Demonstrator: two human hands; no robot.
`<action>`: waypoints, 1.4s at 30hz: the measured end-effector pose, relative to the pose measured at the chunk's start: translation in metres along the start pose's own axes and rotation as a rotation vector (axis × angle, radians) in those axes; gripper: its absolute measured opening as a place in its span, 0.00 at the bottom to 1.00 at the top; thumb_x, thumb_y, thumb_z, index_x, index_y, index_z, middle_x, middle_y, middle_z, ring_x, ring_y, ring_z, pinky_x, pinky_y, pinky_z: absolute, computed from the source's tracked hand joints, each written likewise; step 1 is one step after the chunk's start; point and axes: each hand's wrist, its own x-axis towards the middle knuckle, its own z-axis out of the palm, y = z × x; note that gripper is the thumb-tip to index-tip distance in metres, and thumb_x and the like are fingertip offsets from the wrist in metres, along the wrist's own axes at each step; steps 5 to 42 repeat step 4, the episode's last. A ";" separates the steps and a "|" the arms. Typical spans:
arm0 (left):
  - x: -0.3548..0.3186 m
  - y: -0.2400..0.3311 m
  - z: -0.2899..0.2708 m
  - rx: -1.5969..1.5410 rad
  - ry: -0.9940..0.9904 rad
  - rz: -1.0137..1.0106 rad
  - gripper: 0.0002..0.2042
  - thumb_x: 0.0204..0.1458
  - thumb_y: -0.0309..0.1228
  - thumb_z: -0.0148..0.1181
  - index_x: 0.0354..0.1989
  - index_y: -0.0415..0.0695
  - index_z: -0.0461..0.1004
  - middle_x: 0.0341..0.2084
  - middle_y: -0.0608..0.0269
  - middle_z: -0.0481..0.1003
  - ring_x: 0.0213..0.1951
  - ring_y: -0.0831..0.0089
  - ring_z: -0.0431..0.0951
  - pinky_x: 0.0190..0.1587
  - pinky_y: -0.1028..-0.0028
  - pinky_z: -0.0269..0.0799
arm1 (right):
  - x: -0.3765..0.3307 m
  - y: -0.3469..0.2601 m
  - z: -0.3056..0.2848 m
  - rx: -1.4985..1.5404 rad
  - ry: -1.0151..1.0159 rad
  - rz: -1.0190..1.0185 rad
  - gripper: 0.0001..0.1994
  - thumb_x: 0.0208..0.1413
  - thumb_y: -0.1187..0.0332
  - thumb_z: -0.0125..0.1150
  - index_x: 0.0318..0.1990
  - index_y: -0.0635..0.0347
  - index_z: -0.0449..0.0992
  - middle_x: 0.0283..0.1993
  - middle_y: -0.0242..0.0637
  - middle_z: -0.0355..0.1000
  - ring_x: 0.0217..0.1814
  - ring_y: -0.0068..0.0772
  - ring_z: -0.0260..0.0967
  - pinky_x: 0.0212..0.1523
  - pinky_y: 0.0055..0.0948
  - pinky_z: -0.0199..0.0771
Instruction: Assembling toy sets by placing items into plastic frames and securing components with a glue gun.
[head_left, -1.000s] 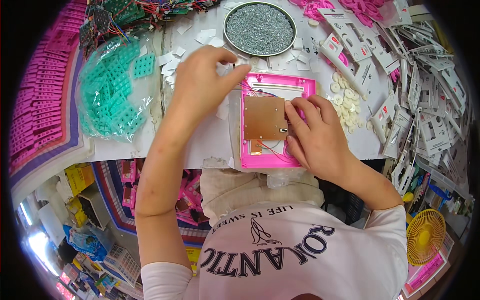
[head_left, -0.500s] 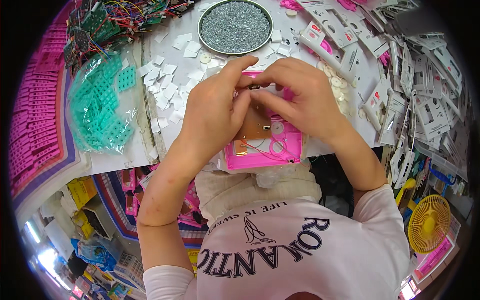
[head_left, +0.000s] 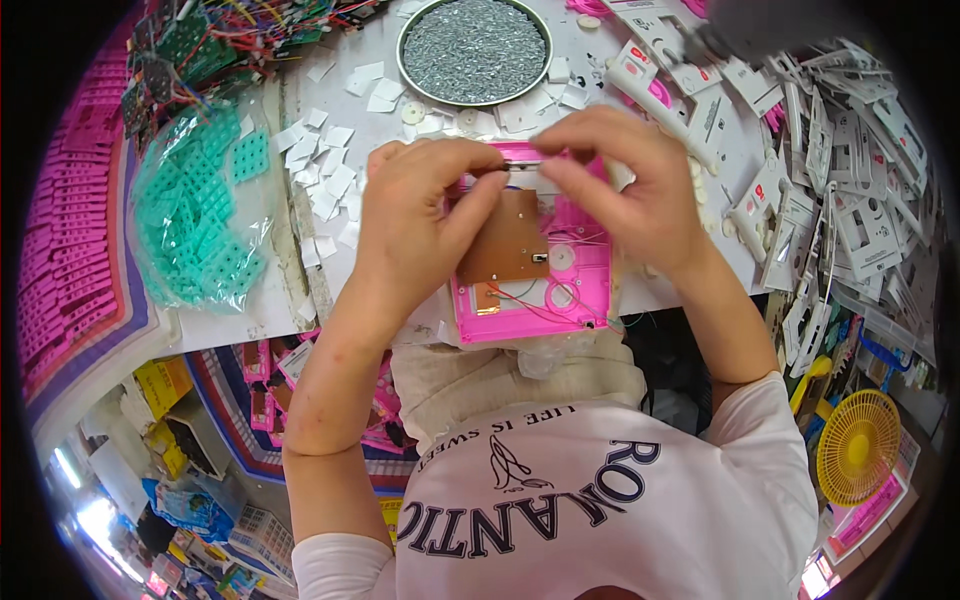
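Note:
A pink plastic housing (head_left: 600, 290) lies in front of me at the table's near edge. Over its left part sits a brown circuit board (head_left: 505, 240) with a small black switch; thin red and green wires run below it. My left hand (head_left: 420, 205) is closed at the housing's upper edge, thumb and forefinger pinching the end of a small thin dark strip (head_left: 523, 165). My right hand (head_left: 640, 185) is at the strip's other end, thumb and forefinger spread apart. A white round disc (head_left: 562, 258) sits inside the housing.
A round tin of small screws (head_left: 475, 55) stands beyond my hands. White square pads (head_left: 325, 180) and a bag of green plastic grids (head_left: 200, 220) lie left, wired circuit boards (head_left: 190, 50) behind. White printed panels (head_left: 860, 180) crowd the right; pink parts (head_left: 70, 240) are stacked far left.
My right thumb and forefinger have parted and moved slightly right, uncovering the dark strip. My left hand remains pinched near the housing's upper edge. More of the housing's right side shows.

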 end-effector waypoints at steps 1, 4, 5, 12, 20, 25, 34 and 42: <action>-0.001 0.000 -0.001 -0.017 0.004 -0.037 0.04 0.52 0.30 0.69 0.34 0.46 0.81 0.27 0.65 0.82 0.26 0.70 0.79 0.41 0.70 0.65 | 0.002 0.004 -0.007 -0.027 0.019 -0.017 0.07 0.55 0.73 0.68 0.42 0.61 0.83 0.35 0.37 0.78 0.34 0.30 0.75 0.34 0.30 0.75; -0.006 0.002 -0.003 -0.033 -0.030 -0.141 0.05 0.54 0.31 0.67 0.37 0.47 0.82 0.30 0.64 0.83 0.29 0.73 0.79 0.48 0.69 0.64 | -0.004 0.016 -0.024 -0.053 0.010 -0.003 0.08 0.56 0.72 0.68 0.43 0.59 0.84 0.37 0.39 0.79 0.35 0.31 0.76 0.37 0.28 0.77; -0.006 0.002 -0.003 -0.033 -0.030 -0.141 0.05 0.54 0.31 0.67 0.37 0.47 0.82 0.30 0.64 0.83 0.29 0.73 0.79 0.48 0.69 0.64 | -0.004 0.016 -0.024 -0.053 0.010 -0.003 0.08 0.56 0.72 0.68 0.43 0.59 0.84 0.37 0.39 0.79 0.35 0.31 0.76 0.37 0.28 0.77; -0.006 0.002 -0.003 -0.033 -0.030 -0.141 0.05 0.54 0.31 0.67 0.37 0.47 0.82 0.30 0.64 0.83 0.29 0.73 0.79 0.48 0.69 0.64 | -0.004 0.016 -0.024 -0.053 0.010 -0.003 0.08 0.56 0.72 0.68 0.43 0.59 0.84 0.37 0.39 0.79 0.35 0.31 0.76 0.37 0.28 0.77; -0.006 0.002 -0.003 -0.033 -0.030 -0.141 0.05 0.54 0.31 0.67 0.37 0.47 0.82 0.30 0.64 0.83 0.29 0.73 0.79 0.48 0.69 0.64 | -0.004 0.016 -0.024 -0.053 0.010 -0.003 0.08 0.56 0.72 0.68 0.43 0.59 0.84 0.37 0.39 0.79 0.35 0.31 0.76 0.37 0.28 0.77; -0.006 0.002 -0.003 -0.033 -0.030 -0.141 0.05 0.54 0.31 0.67 0.37 0.47 0.82 0.30 0.64 0.83 0.29 0.73 0.79 0.48 0.69 0.64 | -0.004 0.016 -0.024 -0.053 0.010 -0.003 0.08 0.56 0.72 0.68 0.43 0.59 0.84 0.37 0.39 0.79 0.35 0.31 0.76 0.37 0.28 0.77; -0.006 0.002 -0.003 -0.033 -0.030 -0.141 0.05 0.54 0.31 0.67 0.37 0.47 0.82 0.30 0.64 0.83 0.29 0.73 0.79 0.48 0.69 0.64 | -0.004 0.016 -0.024 -0.053 0.010 -0.003 0.08 0.56 0.72 0.68 0.43 0.59 0.84 0.37 0.39 0.79 0.35 0.31 0.76 0.37 0.28 0.77; -0.006 0.002 -0.003 -0.033 -0.030 -0.141 0.05 0.54 0.31 0.67 0.37 0.47 0.82 0.30 0.64 0.83 0.29 0.73 0.79 0.48 0.69 0.64 | -0.004 0.016 -0.024 -0.053 0.010 -0.003 0.08 0.56 0.72 0.68 0.43 0.59 0.84 0.37 0.39 0.79 0.35 0.31 0.76 0.37 0.28 0.77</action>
